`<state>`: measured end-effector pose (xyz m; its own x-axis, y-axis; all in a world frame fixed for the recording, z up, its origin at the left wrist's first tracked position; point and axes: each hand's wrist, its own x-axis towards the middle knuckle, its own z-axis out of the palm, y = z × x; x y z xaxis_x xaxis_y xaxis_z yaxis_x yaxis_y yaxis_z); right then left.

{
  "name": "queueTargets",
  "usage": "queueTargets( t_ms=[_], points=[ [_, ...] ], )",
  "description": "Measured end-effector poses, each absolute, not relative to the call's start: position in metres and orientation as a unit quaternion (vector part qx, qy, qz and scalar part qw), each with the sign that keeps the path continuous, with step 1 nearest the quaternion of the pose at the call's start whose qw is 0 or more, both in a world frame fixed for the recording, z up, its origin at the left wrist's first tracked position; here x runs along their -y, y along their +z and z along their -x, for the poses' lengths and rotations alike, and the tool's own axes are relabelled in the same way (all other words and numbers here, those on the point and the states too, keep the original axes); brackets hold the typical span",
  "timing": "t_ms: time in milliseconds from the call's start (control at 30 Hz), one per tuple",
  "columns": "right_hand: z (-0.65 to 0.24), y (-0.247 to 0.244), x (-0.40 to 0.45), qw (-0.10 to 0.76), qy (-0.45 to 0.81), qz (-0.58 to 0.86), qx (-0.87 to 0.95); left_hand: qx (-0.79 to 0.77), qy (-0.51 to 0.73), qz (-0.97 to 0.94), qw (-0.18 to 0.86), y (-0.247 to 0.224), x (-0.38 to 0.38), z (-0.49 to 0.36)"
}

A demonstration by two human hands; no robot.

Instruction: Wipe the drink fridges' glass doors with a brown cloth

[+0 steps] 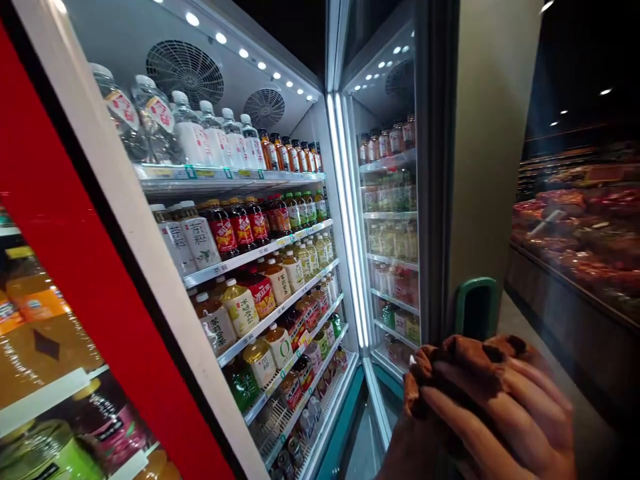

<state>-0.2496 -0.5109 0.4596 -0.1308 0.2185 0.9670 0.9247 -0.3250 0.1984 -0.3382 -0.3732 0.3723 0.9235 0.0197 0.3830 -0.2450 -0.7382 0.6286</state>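
Observation:
My right hand (520, 417) is at the lower right, its fingers bent around a crumpled brown cloth (463, 353) with dark spots. A blurred patch of skin (413, 440) rises from the bottom edge under the cloth's left side. It looks like part of my left hand, but its fingers are hidden. Just above the cloth is the green recessed handle (477, 287) of a swung-open glass door (435, 200). Whether the cloth touches the door edge is unclear. Left of the door stands a lit drinks fridge (270, 250).
Bottled drinks (240, 227) fill several fridge shelves, with fans (185, 70) above them. A red and white frame (100, 267) divides off another cabinet of bottles (35, 333) at the left. Beyond the door, a blurred goods display (575, 220) borders the floor (540, 333).

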Motion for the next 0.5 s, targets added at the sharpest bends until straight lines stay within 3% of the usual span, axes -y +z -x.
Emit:
queueTargets(
  t_ms=[500],
  points=[
    [0.183, 0.506, 0.571, 0.061, -0.635, 0.657, 0.400, 0.297, 0.160, -0.889, 0.311, 0.410, 0.407, 0.228]
  ],
)
